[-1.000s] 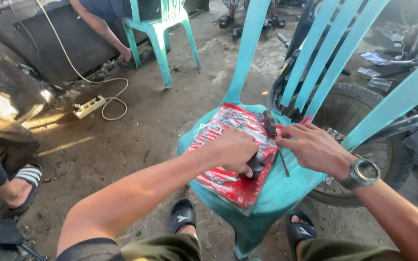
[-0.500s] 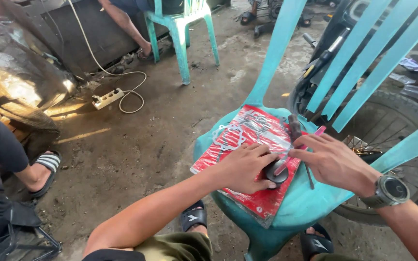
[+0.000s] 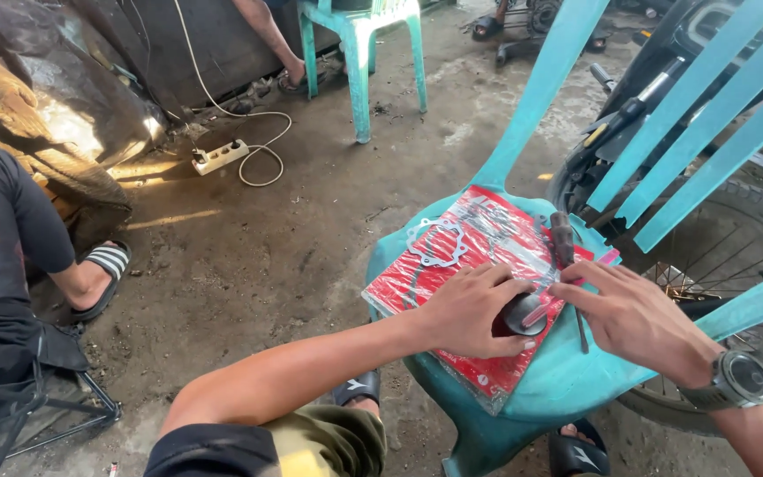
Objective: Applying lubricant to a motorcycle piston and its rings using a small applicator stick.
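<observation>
Both hands on a small round part, worked on the seat of a turquoise chair.

I read this as the holding-and-fitting step: my left hand [image 3: 468,311] is curled partly closed around a small dark round part [image 3: 523,314], pinning it on the red gasket packet [image 3: 474,265] that lies flat on the turquoise plastic chair [image 3: 567,380]. My right hand [image 3: 633,314] lies loosely open, fingers stretched toward the part, fingertips touching a thin pink-handled tool [image 3: 547,305] at its edge; whether it truly grips the tool I cannot tell. A dark-handled screwdriver [image 3: 565,252] rests just beside, on the packet's far side. I judge the next move needs a steady left hold and fine fingertip work from the right.
</observation>
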